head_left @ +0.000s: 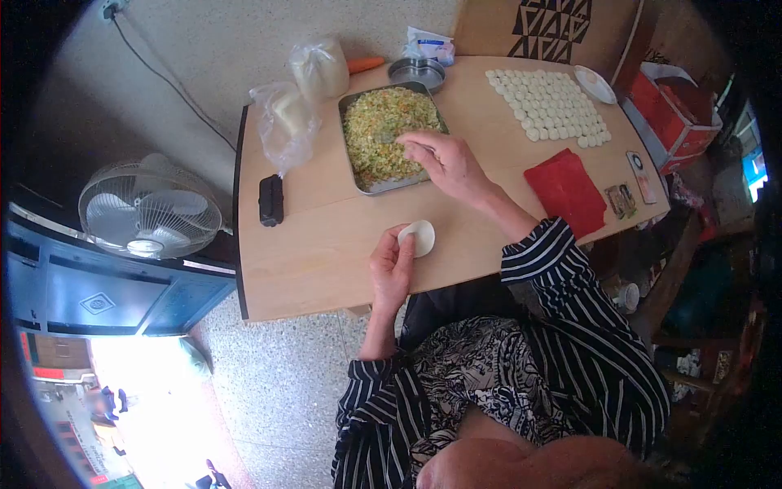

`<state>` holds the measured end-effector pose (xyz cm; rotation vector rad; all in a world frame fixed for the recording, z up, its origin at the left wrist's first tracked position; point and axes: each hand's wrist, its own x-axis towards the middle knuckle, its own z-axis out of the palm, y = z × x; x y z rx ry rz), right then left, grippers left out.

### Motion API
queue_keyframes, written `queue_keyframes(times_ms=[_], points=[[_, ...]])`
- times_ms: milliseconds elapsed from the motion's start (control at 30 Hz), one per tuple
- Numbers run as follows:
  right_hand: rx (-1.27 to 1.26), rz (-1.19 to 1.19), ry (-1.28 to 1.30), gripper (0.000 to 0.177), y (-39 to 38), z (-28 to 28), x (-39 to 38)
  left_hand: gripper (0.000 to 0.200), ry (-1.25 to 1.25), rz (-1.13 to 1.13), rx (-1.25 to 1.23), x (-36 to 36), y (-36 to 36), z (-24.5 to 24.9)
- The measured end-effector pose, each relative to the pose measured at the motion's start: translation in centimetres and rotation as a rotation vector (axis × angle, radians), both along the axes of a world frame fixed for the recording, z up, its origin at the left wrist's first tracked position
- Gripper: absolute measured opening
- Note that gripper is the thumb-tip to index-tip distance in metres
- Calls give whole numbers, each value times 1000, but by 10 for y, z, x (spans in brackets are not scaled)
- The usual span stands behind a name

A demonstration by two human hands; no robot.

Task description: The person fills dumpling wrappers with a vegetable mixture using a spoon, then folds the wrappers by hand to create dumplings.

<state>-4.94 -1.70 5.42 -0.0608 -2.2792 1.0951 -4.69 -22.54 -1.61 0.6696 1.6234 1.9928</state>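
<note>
The left hand [391, 265] pinches a flat, unfilled dough round [421, 236] over the near tabletop [309, 261]; beyond, the tray [391, 188] holds plenty of unused chopped mix [366, 122]. The right hand [456, 169] bends over it, grip unclear. Far right, dozens of pale pieces [550, 106] sit in rows, apparently finished

- Right hand [458, 167]: its fingertips blur into the chopped filling [379, 122], and whether they hold anything is unclear.
- Left hand [391, 267]: some fingers are hidden behind the pale disc [419, 238].
- Two plastic bags [320, 72] [285, 129]: creases obscure their pale contents.
- White packet [429, 46]: its print is too small to read.
- Patterned panel [554, 28]: cut off by the top edge.
- Bright doorway [151, 407]: glare washes out details.
- Right-hand clutter [700, 359]: lost in shadow.
</note>
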Motion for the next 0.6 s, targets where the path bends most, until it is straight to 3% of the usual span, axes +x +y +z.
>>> queue_keyframes(times_ms=[133, 333, 600], points=[[-27, -18, -114, 26, 0, 0, 6, 22, 2, -7, 18, 2, 0, -5], [-76, -22, -20, 27, -16, 11, -7, 22, 12, -35, -18, 1, 3, -2], [-164, -107, -143, 25, -10, 6, 8, 20, 5, -27, -7, 2, 4, -3]])
